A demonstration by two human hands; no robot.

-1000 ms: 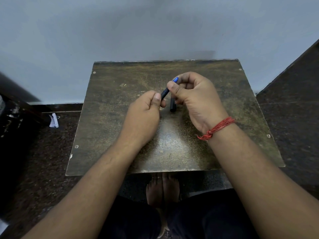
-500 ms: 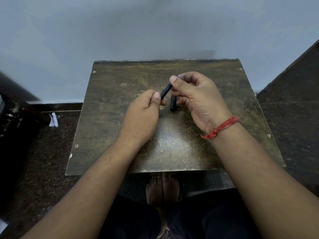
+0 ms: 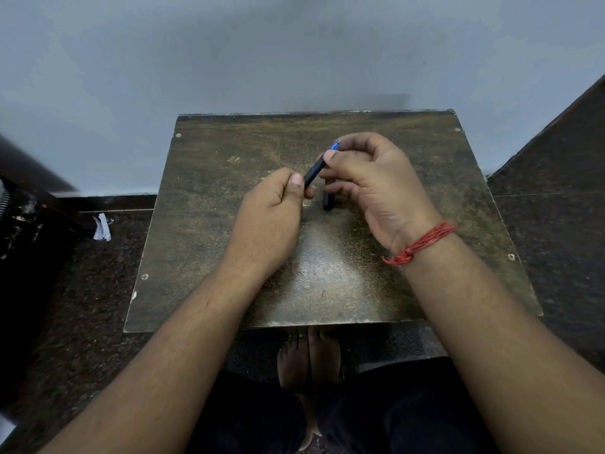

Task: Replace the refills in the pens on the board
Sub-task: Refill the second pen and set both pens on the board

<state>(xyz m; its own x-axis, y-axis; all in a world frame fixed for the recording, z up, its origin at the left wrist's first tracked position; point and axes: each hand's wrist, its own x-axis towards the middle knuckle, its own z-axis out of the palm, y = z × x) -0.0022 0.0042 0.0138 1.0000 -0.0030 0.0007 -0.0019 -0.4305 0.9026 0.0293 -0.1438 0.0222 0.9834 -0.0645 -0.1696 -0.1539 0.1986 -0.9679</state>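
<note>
A dark pen (image 3: 313,173) with a blue end is held slanted above the middle of the worn brown board (image 3: 209,231). My left hand (image 3: 271,221) pinches its lower end between thumb and fingers. My right hand (image 3: 370,181), with a red thread on the wrist, grips the upper end, where the blue tip pokes out past the fingers. A second short black pen piece (image 3: 328,201) pokes out below my right hand's fingers, its lower end near the board; I cannot tell whether it is held or lying.
The board stands against a pale wall. Dark speckled floor surrounds it, with a dark slab (image 3: 556,158) rising at the right and a white scrap (image 3: 102,228) on the floor at the left. My bare feet (image 3: 309,355) show below the board's front edge.
My right hand has shifted slightly along the pen's upper end; the blue tip was hidden half a second ago and shows again. The left hand has stayed put.
</note>
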